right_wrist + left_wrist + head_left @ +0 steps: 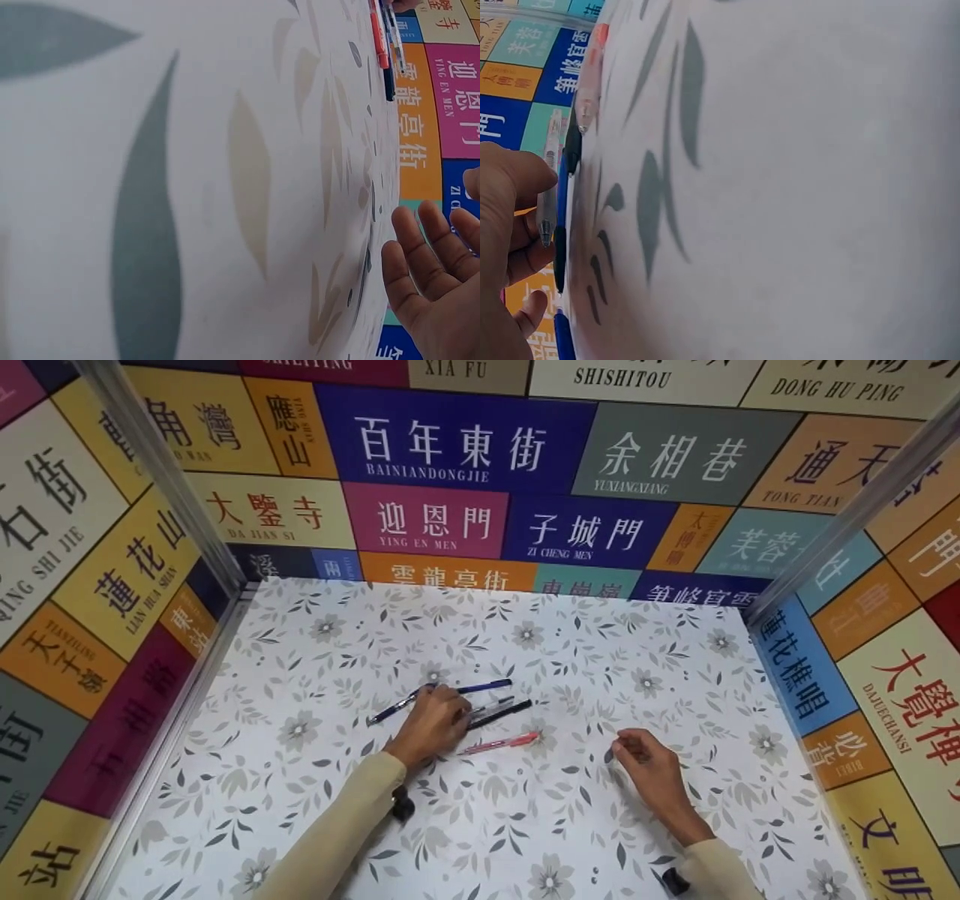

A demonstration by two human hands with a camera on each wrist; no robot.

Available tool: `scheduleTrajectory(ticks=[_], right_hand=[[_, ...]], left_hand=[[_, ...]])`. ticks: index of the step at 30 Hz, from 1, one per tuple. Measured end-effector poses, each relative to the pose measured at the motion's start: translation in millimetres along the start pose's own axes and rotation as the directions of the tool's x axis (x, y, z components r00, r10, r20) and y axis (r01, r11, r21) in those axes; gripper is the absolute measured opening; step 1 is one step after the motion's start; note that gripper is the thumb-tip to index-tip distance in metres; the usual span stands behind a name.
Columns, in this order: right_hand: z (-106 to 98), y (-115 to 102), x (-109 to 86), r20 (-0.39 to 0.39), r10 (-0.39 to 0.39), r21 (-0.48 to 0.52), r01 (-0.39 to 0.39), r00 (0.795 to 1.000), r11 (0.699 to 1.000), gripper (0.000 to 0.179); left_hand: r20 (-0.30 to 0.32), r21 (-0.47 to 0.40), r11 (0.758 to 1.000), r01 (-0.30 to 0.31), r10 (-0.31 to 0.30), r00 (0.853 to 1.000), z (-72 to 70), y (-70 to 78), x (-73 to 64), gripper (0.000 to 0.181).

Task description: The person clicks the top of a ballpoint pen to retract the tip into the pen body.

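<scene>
In the head view my left hand (435,720) is over a small group of pens left of the table's middle. A clear-barrelled pen (549,180) is pinched between its thumb and fingers, just above the tabletop. Close by lie a black pen (510,711), a blue pen (486,686) and a dark blue pen (391,711), partly behind the hand. Nearer to me is a pink pen (501,743) with a red end. Apart from them, on the right, my right hand (651,765) holds nothing, its fingers loosely bent in the right wrist view.
A white cloth (600,840) printed with grey leaves and flowers covers the table. Panels with coloured street-name signs (457,442) stand at the back and both sides. Clear corner posts (169,472) rise at the back corners.
</scene>
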State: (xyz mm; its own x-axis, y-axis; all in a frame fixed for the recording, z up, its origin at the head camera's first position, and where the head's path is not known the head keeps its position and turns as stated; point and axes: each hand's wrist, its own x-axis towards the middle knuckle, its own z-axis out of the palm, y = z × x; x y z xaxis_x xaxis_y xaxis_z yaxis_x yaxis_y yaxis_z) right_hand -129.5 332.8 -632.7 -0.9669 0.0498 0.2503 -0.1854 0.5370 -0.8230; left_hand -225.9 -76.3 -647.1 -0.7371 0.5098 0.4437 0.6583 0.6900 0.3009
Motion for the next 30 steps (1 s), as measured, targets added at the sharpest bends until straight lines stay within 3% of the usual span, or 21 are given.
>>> scheduleTrajectory(ticks=[10,18,30], right_hand=[[2.6,-3.1,-1.6,0.016,-0.002,0.028,0.001,1.0,1.0,0.026],[2.9,-4.2,-1.9,0.016,-0.01,0.034,0.01,1.0,0.999,0.03],[6.1,-6.2,-2.0,-0.001,-0.022,0.144,0.021,1.0,0.989,0.033]], left_hand=[[-0.059,-0.014,0.999,-0.048,0.047,0.997,-4.7,12.3,3.2,0.007],[-0.091,-0.027,0.998,-0.049,0.046,0.995,-7.7,23.2,7.1,0.006],[-0.089,-0.099,0.994,-0.041,0.032,0.996,-15.7,37.0,11.1,0.004]])
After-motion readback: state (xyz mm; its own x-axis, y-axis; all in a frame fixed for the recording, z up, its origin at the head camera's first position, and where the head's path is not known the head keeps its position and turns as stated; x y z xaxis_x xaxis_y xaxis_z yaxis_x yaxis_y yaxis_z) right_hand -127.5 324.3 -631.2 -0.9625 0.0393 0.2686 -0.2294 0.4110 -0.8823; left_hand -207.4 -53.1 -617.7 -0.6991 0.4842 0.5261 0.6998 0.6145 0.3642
